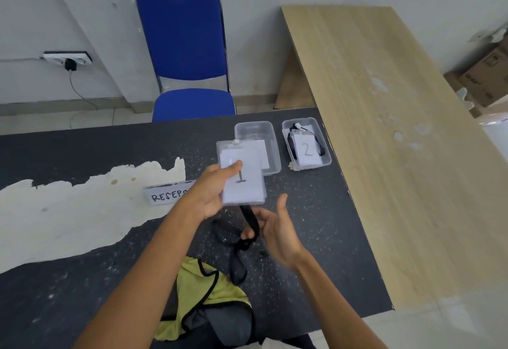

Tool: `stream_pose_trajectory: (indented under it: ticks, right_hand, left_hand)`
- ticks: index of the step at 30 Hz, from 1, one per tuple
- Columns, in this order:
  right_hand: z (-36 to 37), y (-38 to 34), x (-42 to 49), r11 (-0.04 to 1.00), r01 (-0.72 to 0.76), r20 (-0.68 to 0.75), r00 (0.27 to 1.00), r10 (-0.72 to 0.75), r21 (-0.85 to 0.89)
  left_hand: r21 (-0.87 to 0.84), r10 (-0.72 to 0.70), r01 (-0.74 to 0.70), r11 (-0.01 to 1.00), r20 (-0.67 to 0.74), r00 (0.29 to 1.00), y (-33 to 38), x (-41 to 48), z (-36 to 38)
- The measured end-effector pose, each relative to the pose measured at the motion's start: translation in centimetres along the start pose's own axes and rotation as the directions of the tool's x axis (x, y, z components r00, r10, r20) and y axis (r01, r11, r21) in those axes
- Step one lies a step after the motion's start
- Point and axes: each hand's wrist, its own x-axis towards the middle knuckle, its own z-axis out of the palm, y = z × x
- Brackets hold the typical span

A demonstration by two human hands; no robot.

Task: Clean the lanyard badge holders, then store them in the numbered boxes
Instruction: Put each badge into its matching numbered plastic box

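Observation:
My left hand (pixel 213 193) pinches a clear badge holder (pixel 243 176) with a white card marked "1", held above the black table. Its black lanyard (pixel 248 227) hangs down from the holder. My right hand (pixel 275 227) curls its fingers round the strap just below the holder. Behind the holder stands a clear plastic box (pixel 272 142) with a white paper inside. To its right a second clear box (pixel 327 156) holds a badge holder marked "2" (pixel 306 152) with its black lanyard.
A yellow-green cloth with black trim (pixel 209 291) lies at the table's near edge. A white label reading "RESEP..." (pixel 165 194) lies left of my hands. A blue chair (pixel 189 54) stands beyond the table. A wooden table (pixel 384 128) adjoins on the right.

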Motion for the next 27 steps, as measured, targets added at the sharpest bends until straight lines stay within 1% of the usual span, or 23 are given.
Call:
stream_pose_trajectory:
  ticks: [1, 3, 5, 7, 10, 12, 15, 18, 21, 22, 25, 27]
  right_hand:
    - [-0.6, 0.5, -0.1, 0.999, -0.018, 0.005, 1.0, 0.018, -0.029]
    - [-1.6, 1.3, -0.4, 0.998, -0.009, 0.015, 1.0, 0.01, -0.066]
    - [-2.7, 2.0, -0.8, 0.999, -0.01, 0.006, 1.0, 0.01, -0.041]
    - [-3.6, 2.8, -1.0, 0.999, -0.045, -0.048, 0.998, 0.044, -0.006]
    - [-4.4, 3.2, -1.1, 0.995, -0.096, -0.154, 0.984, 0.091, -0.026]
    - [-4.1, 2.1, -0.8, 0.993, -0.102, -0.181, 0.979, 0.09, -0.059]
    - [-3.5, -0.3, 0.1, 0.991, -0.085, -0.139, 0.988, 0.069, -0.108]
    - [-3.4, -2.3, 0.9, 0.99, -0.092, -0.053, 0.995, 0.087, -0.103]
    - [-3.8, -3.6, 1.5, 0.986, -0.116, -0.071, 0.992, 0.108, -0.117]
    - [-4.0, -4.1, 1.6, 0.986, -0.124, -0.073, 0.991, 0.116, -0.108]
    - [-4.9, -5.3, 1.9, 0.987, -0.16, -0.061, 0.985, 0.159, -0.008]
    - [-5.9, -5.9, 1.8, 0.986, -0.165, -0.072, 0.984, 0.163, -0.027]
  left_hand:
    - [-0.006, 0.005, -0.005, 1.0, -0.003, 1.0, 0.4, 0.1, -0.4]
    - [-0.014, 0.019, -0.019, 1.0, 0.006, 1.0, 1.0, 0.2, -1.1]
    - [-0.036, 0.033, -0.032, 0.999, 0.013, 0.999, 1.6, 0.2, -1.5]
    - [-0.059, 0.039, -0.037, 0.998, 0.021, 0.999, 2.0, 0.0, -1.6]
    - [0.009, 0.023, -0.024, 1.0, 0.057, 0.998, 1.7, -0.4, -1.5]
    - [0.104, -0.02, 0.011, 0.995, 0.091, 0.996, 0.6, -0.5, -1.1]
    - [0.25, -0.077, 0.04, 0.967, 0.14, 0.987, -1.4, -0.6, -0.4]
    - [0.318, -0.135, 0.069, 0.946, 0.192, 0.972, -3.1, -0.4, -0.4]
    - [0.382, -0.194, 0.093, 0.919, 0.234, 0.953, -4.2, -0.4, -0.7]
    - [0.381, -0.196, 0.092, 0.92, 0.243, 0.95, -4.5, -0.5, -0.7]
    - [0.346, -0.164, 0.073, 0.935, 0.241, 0.957, -5.1, -0.5, -0.9]
    - [0.333, -0.139, 0.057, 0.941, 0.227, 0.964, -5.5, -0.5, -1.2]
